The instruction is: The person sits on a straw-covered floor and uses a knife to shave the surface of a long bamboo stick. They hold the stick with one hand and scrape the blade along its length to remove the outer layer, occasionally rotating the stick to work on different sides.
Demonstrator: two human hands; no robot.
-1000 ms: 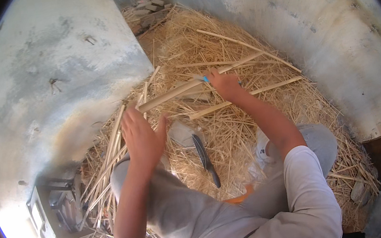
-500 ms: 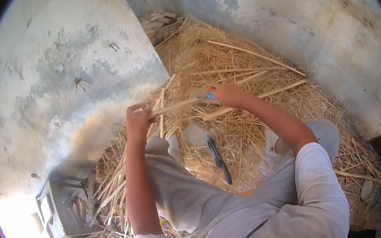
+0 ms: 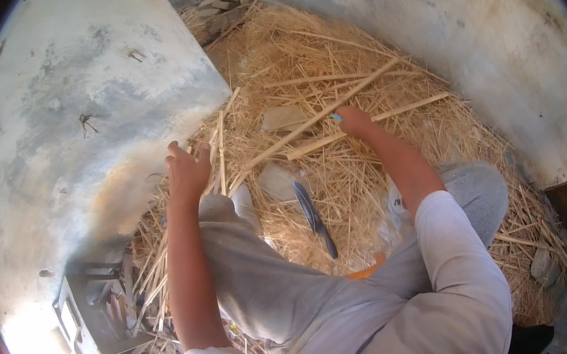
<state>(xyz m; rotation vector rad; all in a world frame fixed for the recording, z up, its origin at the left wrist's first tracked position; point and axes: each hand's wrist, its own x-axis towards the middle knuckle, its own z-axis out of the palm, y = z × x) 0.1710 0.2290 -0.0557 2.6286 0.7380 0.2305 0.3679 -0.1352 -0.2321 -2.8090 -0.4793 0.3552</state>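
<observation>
I sit on a bed of straw point(image 3: 433, 139) with my knees drawn up. My right hand point(image 3: 357, 122) is closed on a long pale cane strip point(image 3: 292, 134) that runs slantwise from my left knee toward the far wall; a blue wrap point(image 3: 337, 117) shows on one fingertip. My left hand point(image 3: 187, 170) hovers with fingers spread beside several thin cane strips point(image 3: 221, 149) leaning at the wall's corner, and holds nothing. A second cane strip point(image 3: 375, 119) lies just beyond my right hand.
A dark curved blade point(image 3: 314, 217) with an orange handle point(image 3: 367, 270) lies on the straw between my legs. Two flat stones point(image 3: 284, 117) point(image 3: 275, 181) rest nearby. Plastered walls point(image 3: 81, 116) close in left and right; a metal box point(image 3: 93, 317) stands lower left.
My left hand has let go of the long cane strip and opened, shifting slightly left. My right hand has moved a little further away along the strip.
</observation>
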